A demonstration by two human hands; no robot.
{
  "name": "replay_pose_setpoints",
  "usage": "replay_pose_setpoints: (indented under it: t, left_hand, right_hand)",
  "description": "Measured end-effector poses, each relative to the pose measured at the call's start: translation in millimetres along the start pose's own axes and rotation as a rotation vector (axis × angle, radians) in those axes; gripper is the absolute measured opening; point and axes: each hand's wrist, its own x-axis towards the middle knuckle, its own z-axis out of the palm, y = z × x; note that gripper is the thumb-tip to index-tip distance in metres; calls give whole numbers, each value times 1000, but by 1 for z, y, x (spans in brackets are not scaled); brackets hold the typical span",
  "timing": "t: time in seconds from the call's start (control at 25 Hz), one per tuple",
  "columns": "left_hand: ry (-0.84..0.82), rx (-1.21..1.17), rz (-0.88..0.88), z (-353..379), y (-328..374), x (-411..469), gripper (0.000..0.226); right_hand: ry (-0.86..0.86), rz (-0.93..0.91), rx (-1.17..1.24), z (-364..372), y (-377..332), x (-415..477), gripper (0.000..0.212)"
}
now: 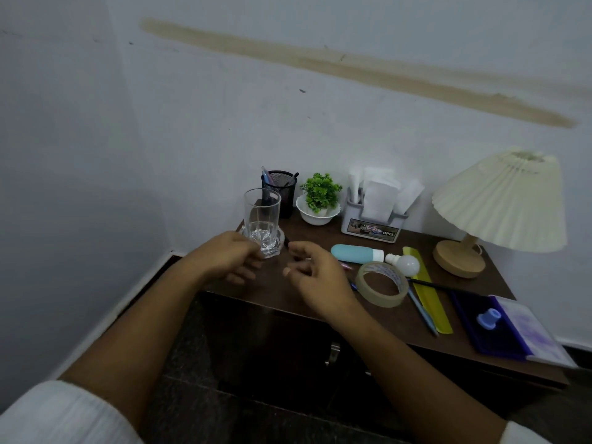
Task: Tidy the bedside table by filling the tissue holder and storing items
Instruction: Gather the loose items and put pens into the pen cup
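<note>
A person in white sleeves (64, 415) leans over a dark wooden bedside table (400, 318), both hands low over its front left corner. The left hand (229, 257) has its fingers curled in at the foot of a clear drinking glass (262, 219); whether they grip it or only touch it cannot be told. The right hand (315, 277) hovers just beside it with fingers loosely bent. A dark tip (286, 242) shows past the forefinger, but it is unclear whether the hand holds anything. The storing looks mostly undone. A tape roll (382, 283), a white bulb (403, 264), a pale blue tube (355, 253), a yellow ruler (427, 296), a black pencil (442, 286), a blue pen (423, 312) and an open blue ink-pad box (490, 325) lie loose on the top, in front of a closed drawer with a metal handle (333, 354). The filling step appears done: at the back against the wall, between a small green plant (320, 193) in a white bowl and a pleated lamp (499, 200), the grey tissue holder (373, 224) stands packed with white tissues (381, 193). Its front label reads "OPEL"; the rest of the print is too small to read. A mesh pen pot (280, 190) stands behind the glass, and no writing on the tape can be made out.
</note>
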Motion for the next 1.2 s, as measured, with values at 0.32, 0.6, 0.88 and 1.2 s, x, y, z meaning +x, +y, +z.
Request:
replay_pose_setpoints:
  t: [0.32,0.6,0.88,1.2]
  left_hand:
    - [-21,266,286,60,28,0,18]
    - [105,547,395,83,34,21,32]
    - [30,646,449,89,28,28,53]
    - [166,460,685,86,35,12,38]
  right_hand:
    - [146,-38,-369,-94,28,-17,29]
    - [-60,-278,-938,-78,35,-17,57]
    - [50,-344,-1098,-67,38,-8,36]
    - [136,-428,-512,-89,16,7,28]
